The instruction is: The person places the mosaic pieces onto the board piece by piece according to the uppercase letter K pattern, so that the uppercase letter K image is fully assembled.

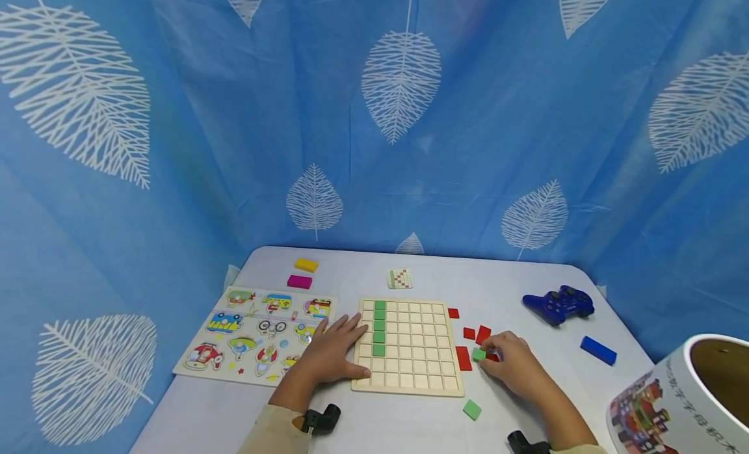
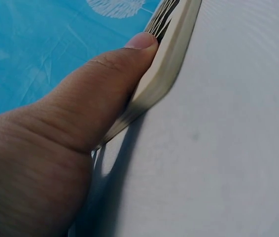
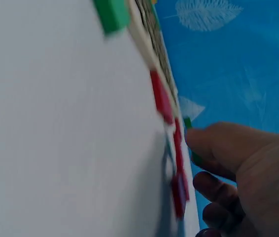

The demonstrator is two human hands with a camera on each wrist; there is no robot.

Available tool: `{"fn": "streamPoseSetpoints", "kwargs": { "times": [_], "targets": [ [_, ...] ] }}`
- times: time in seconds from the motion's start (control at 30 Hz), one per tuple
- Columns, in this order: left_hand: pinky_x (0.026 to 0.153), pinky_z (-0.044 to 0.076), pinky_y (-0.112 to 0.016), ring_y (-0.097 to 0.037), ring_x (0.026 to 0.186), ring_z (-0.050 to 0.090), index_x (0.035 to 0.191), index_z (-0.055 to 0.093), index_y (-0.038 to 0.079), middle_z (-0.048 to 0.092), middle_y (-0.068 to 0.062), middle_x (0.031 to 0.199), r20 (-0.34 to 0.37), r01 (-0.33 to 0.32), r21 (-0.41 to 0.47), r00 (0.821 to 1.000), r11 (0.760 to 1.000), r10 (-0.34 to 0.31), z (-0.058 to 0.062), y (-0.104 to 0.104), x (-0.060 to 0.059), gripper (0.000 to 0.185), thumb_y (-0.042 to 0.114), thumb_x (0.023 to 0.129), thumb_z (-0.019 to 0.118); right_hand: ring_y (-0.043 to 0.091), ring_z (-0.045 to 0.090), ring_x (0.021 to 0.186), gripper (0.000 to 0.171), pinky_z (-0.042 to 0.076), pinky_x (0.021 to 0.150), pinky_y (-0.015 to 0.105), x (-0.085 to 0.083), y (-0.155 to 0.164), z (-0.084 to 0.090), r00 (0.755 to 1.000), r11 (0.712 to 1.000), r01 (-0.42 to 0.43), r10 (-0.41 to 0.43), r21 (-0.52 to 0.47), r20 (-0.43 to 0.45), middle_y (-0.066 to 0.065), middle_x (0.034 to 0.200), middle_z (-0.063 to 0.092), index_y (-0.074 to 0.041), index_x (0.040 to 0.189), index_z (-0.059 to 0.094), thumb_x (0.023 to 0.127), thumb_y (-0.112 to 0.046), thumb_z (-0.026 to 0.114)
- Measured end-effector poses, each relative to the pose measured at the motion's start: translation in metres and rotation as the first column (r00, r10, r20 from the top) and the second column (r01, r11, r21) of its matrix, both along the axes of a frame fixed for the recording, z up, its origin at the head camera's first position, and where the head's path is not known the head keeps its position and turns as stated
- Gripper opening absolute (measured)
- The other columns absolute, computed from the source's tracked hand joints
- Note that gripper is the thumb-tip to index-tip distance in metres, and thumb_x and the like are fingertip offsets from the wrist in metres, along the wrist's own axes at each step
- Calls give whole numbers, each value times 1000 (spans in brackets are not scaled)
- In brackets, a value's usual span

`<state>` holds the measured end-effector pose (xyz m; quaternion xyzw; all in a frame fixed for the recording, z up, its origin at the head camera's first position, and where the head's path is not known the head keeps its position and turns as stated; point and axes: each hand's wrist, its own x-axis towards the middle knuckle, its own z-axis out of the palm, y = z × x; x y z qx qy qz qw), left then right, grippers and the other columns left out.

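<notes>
A pale wooden grid board (image 1: 409,347) lies on the white table, with a column of green square tiles (image 1: 379,327) set in its second column. My left hand (image 1: 332,353) lies flat on the board's left edge, fingers straight; its thumb (image 2: 115,74) presses the board's side (image 2: 166,64). To the right of the board my right hand (image 1: 510,361) pinches a green tile (image 1: 479,354) among several red tiles (image 1: 483,334). The green tile's edge (image 3: 187,122) shows by the thumb. One loose green tile (image 1: 471,410) lies near the front.
A vehicle picture puzzle (image 1: 257,333) lies left of the board. Yellow (image 1: 306,265) and pink (image 1: 300,281) blocks and a small pattern card (image 1: 400,279) sit at the back. A blue game controller (image 1: 558,304), a blue block (image 1: 598,350) and a white tub (image 1: 690,402) stand on the right.
</notes>
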<state>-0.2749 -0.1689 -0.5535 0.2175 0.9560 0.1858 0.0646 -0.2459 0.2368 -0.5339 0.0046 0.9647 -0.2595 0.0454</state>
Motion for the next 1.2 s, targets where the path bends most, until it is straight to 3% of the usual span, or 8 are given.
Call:
{"fn": "streamPoseSetpoints", "kwargs": {
  "times": [0.1, 0.2, 0.37, 0.5, 0.73, 0.9, 1.07, 1.2],
  "targets": [
    [128, 9, -66, -30, 162, 21, 162, 43, 28, 25, 3, 174, -2, -5, -10, 1000, 1000, 5, 0, -1, -1, 106, 80, 75, 74, 20, 60, 95, 26, 58, 84, 41, 2, -29, 7, 999, 995, 22, -27, -96, -45, 1, 108, 69, -12, 113, 73, 90, -21, 81],
    [129, 8, -65, -29, 162, 20, 162, 42, 29, 25, 4, 174, -5, -15, -26, 1000, 1000, 15, -1, -1, -1, 106, 81, 75, 72, 15, 58, 81, 25, 52, 69, 29, 7, -75, 13, 996, 983, -28, 11, -183, -90, -5, 98, 71, -14, 114, 74, 89, -15, 79],
    [129, 9, -66, -30, 162, 21, 161, 44, 28, 27, 3, 174, -14, -21, -23, 1000, 999, 21, 1, -1, -2, 104, 81, 76, 72, 8, 57, 75, 22, 50, 66, 24, 9, -150, 13, 967, 953, -235, 210, -190, -143, -13, 88, 68, -17, 109, 75, 88, -14, 79],
    [128, 9, -66, -30, 162, 21, 160, 45, 28, 27, 3, 174, -19, -24, -23, 1000, 999, 24, 0, 0, -3, 104, 81, 76, 72, 8, 56, 76, 20, 48, 66, 26, 6, -183, 8, 954, 944, -289, 270, -159, -130, -12, 83, 63, -14, 106, 74, 87, -13, 79],
    [128, 10, -67, -31, 161, 23, 160, 45, 26, 28, 2, 174, -10, -5, -13, 1000, 1000, 5, -4, 4, 0, 105, 81, 76, 73, 10, 51, 72, 20, 42, 61, 27, 6, -186, -6, 964, 956, -260, 250, -133, -89, -8, 78, 57, -16, 101, 71, 83, -13, 79],
    [128, 11, -66, -31, 161, 24, 161, 45, 27, 28, 2, 174, -8, -7, -24, 1000, 1000, 7, -6, 5, 5, 105, 82, 76, 72, 7, 52, 75, 14, 45, 66, 26, 8, -181, -13, 944, 939, -321, 308, -122, -118, -11, 84, 60, -19, 102, 77, 88, -16, 78],
    [129, 10, -65, -30, 161, 23, 161, 44, 28, 27, 3, 174, -15, -14, -34, 1000, 999, 13, -3, 2, 4, 105, 83, 76, 71, 6, 53, 78, 10, 49, 69, 27, 7, -184, -10, 934, 937, -341, 329, -80, -137, -12, 88, 62, -19, 98, 81, 89, -16, 79],
    [128, 11, -66, -30, 161, 23, 161, 44, 28, 27, 3, 174, -21, -11, -35, 1000, 999, 10, 0, 2, 0, 104, 82, 76, 72, 8, 57, 84, 16, 53, 76, 32, 6, -173, -1, 949, 951, -295, 280, -95, -145, -9, 92, 63, -17, 105, 80, 89, -21, 79]
  ]
}}
